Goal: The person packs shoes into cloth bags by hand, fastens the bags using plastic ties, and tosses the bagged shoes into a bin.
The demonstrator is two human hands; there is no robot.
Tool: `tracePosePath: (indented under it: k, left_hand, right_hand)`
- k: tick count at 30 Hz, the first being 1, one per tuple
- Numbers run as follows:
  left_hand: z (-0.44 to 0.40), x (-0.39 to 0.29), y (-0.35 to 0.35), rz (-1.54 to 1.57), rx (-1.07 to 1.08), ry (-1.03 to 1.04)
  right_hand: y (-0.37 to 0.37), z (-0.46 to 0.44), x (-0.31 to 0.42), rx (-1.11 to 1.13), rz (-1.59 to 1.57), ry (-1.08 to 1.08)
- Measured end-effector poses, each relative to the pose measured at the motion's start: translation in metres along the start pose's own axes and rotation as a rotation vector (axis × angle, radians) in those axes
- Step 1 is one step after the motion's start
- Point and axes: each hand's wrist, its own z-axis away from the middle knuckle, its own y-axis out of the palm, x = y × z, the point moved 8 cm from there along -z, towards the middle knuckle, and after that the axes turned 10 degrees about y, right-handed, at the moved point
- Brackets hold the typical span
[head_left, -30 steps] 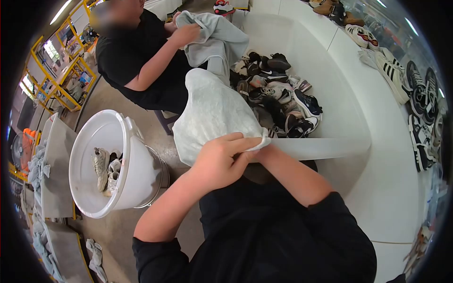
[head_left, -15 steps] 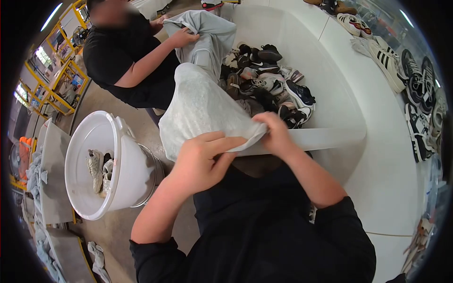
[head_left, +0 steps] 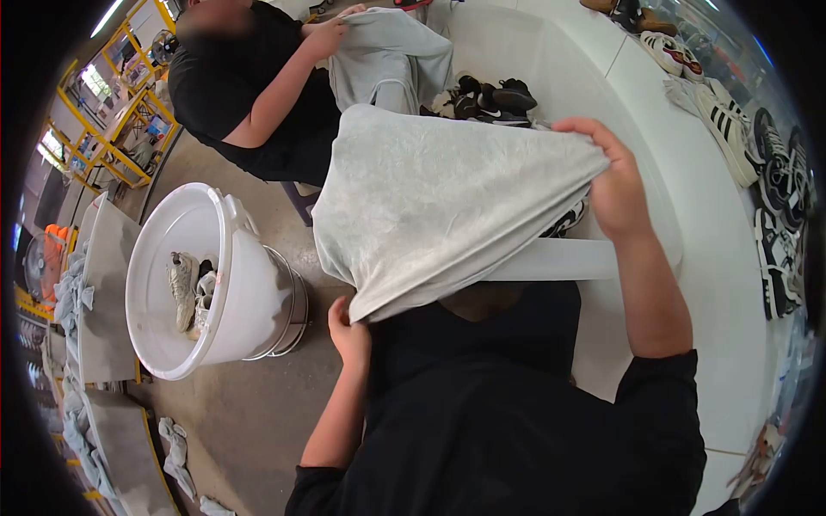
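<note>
A pale grey, soft-looking cloth is spread wide in front of me, its near edge pulled out between my two hands. My left hand pinches the lower left corner, low by my body. At the upper right corner, my right hand is closed on the cloth, fingers over its edge. Just beyond, a co-worker in a black T-shirt holds a grey cloth with both hands; I cannot tell whether it joins mine. My cloth hides much of the shoe pile in the white basin.
The white basin's rim lies under my cloth. On the left stands a large white bucket with several shoes inside. Pairs of sneakers line the white ledge at right. Grey rags lie on the floor.
My hands have moved apart, the left down toward my body, the right up and rightward. The cloth between them is now stretched wide and covers more of the shoes.
</note>
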Motion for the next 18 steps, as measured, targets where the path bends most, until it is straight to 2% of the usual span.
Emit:
tracePosePath:
  k: [1, 2, 3, 5, 7, 9, 10, 12, 13, 14, 15, 16, 17, 18]
  left_hand:
    - [0.007, 0.026, 0.000, 0.264, -0.079, -0.235]
    - [0.007, 0.029, 0.011, 0.529, 0.018, -0.224]
    - [0.011, 0.008, 0.018, 0.927, 0.065, -0.310]
    - [-0.001, -0.075, -0.002, 1.081, 0.062, -0.397]
    - [-0.034, -0.152, -0.041, 1.039, 0.155, -0.258]
    - [-0.084, -0.222, -0.068, 0.924, 0.289, -0.023]
    - [-0.104, -0.257, -0.066, 0.898, 0.210, -0.040]
    - [-0.162, -0.320, -0.068, 0.887, 0.241, 0.159]
    - [-0.174, -0.382, -0.064, 0.965, 0.348, 0.356]
    - [-0.180, -0.432, -0.051, 1.007, 0.591, 0.413]
    - [-0.201, -0.474, -0.040, 1.045, 0.922, 0.511]
    - [-0.212, -0.511, -0.031, 1.017, 0.998, 0.597]
    - [-0.180, -0.547, -0.018, 0.978, 0.295, 0.604]
    - [-0.184, -0.574, -0.010, 0.963, 0.301, 0.651]
  right_hand:
    - [0.000, -0.005, 0.003, 0.009, 0.013, 0.029]
    - [-0.001, -0.011, 0.004, 0.015, 0.026, 0.059]
    - [-0.003, -0.018, 0.006, 0.020, 0.039, 0.085]
    - [-0.005, -0.032, 0.015, 0.081, 0.028, 0.109]
    - [-0.015, -0.057, 0.024, 0.086, 0.032, 0.119]
    - [-0.028, -0.087, 0.032, 0.042, 0.091, 0.141]
    - [-0.038, -0.103, 0.035, 0.010, 0.142, 0.181]
    - [-0.074, -0.151, 0.033, 0.003, 0.230, 0.256]
    - [-0.097, -0.176, 0.032, 0.031, 0.270, 0.286]
    - [-0.108, -0.184, 0.049, 0.019, 0.122, 0.252]
    - [-0.117, -0.183, 0.071, 0.006, -0.025, 0.219]
    - [-0.126, -0.176, 0.099, -0.096, -0.064, 0.148]
    - [-0.133, -0.165, 0.127, -0.124, -0.125, 0.059]
    - [-0.146, -0.161, 0.139, -0.104, -0.219, 0.000]
